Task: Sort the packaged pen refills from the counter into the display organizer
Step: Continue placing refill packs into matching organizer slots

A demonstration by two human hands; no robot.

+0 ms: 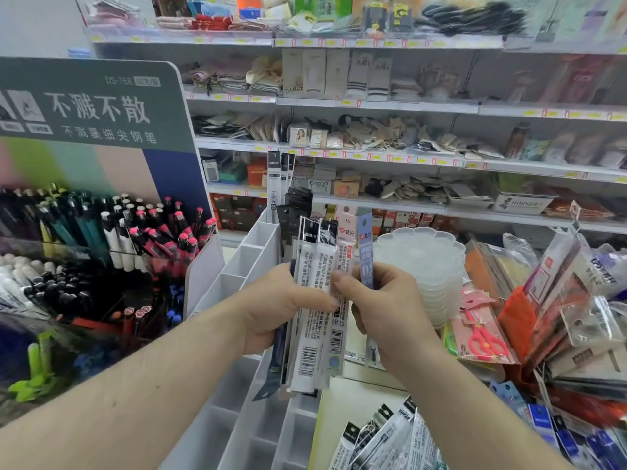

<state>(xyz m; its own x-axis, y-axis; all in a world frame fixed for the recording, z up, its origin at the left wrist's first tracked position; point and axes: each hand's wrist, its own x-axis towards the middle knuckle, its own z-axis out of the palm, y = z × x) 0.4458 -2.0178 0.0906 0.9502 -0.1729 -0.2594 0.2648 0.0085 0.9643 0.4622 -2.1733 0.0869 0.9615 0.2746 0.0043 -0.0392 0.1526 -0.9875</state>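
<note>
While your left hand (281,310) grips a fanned bundle of refill packs (314,320) at frame centre, your right hand (380,300) pinches a blue-topped one; they are long clear sleeves, barcoded, above the white organizer (251,252).

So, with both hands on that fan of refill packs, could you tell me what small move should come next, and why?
Probably the right hand should slide the blue-headed pack it pinches clear of the fan of refill packs gripped by the left hand. The white organizer shows empty compartments just left of the hands, and more packs wait on the counter.
</note>
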